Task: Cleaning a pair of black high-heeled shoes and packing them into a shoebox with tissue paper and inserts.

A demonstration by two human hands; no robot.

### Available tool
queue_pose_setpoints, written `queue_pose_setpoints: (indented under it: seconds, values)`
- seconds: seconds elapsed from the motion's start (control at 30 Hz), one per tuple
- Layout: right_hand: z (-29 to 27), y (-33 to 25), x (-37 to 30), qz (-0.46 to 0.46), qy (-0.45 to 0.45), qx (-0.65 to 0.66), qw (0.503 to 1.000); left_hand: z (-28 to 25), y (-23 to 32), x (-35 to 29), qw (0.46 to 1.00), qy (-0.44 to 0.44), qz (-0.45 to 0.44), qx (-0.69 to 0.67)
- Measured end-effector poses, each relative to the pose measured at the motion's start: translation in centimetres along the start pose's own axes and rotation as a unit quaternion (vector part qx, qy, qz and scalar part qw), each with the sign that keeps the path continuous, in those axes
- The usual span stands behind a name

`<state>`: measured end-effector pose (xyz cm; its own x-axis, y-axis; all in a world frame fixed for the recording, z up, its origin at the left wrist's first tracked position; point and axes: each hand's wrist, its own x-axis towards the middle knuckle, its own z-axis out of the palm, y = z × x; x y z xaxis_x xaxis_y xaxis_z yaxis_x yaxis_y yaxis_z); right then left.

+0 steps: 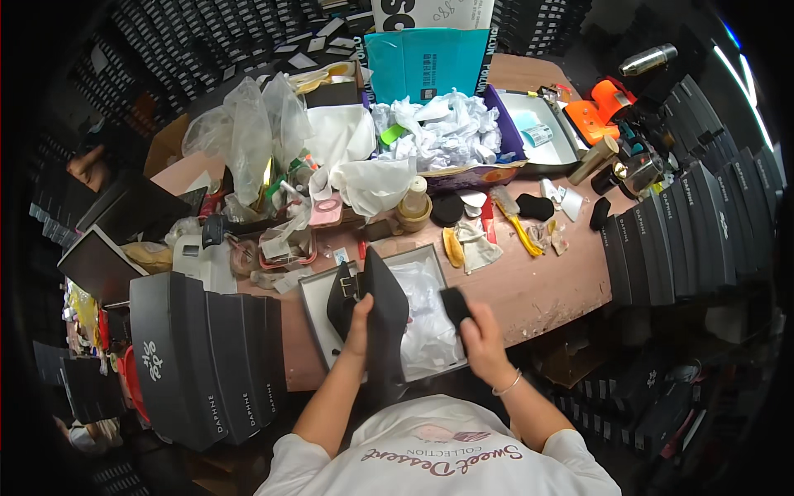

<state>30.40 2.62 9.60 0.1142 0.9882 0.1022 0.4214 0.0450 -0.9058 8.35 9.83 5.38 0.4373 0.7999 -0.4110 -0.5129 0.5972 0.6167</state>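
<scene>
Hands, two, held apart: by the left hand (pixel 357 326) a black panel (pixel 385 326), probably a lid, is gripped at its left face; by the right hand (pixel 484 331) a small black pad (pixel 455 307) is pinched, its kind blurred. The panel is stood steeply over the open box (pixel 314 296), apparently to keep the tissue (pixel 426 331) at right exposed; its long axis is run near to far, far end slightly left. Buckled black item (pixel 337 304): kept at box's left, its pointing not determinable.
</scene>
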Motion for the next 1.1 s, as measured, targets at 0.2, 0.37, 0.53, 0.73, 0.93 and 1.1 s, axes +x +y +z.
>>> queue_pose_setpoints:
  seconds: [0.2, 0.37, 0.53, 0.73, 0.93, 1.1]
  values:
    - [-1.3, 11.5, 15.5, -0.107, 0.056, -0.158, 0.980, 1.1, -1.9, 1.5, 0.947, -0.159, -0.046, -0.275]
    - [2.9, 20.2, 23.4, -0.161, 0.021, -0.398, 0.903, 2.1, -3.2, 2.7, 0.952, -0.155, -0.053, -0.259]
    - [2.7, 17.9, 23.1, -0.101, -0.063, -0.331, 0.936, 1.5, -3.2, 2.2, 0.967, -0.090, -0.070, -0.226]
    - [1.2, -0.3, 4.9, -0.247, -0.255, -0.038, 0.934, 0.7, -4.4, -0.3, 0.973, 0.090, -0.126, -0.174]
    - [5.4, -0.7, 3.8, -0.136, -0.060, -0.121, 0.981, 1.1, -6.1, -3.9, 0.985, 0.030, -0.129, -0.114]
    - [5.3, -5.6, -0.5, -0.177, -0.100, -0.103, 0.974, 1.1, -4.1, -4.9, 0.993, 0.002, -0.104, -0.049]
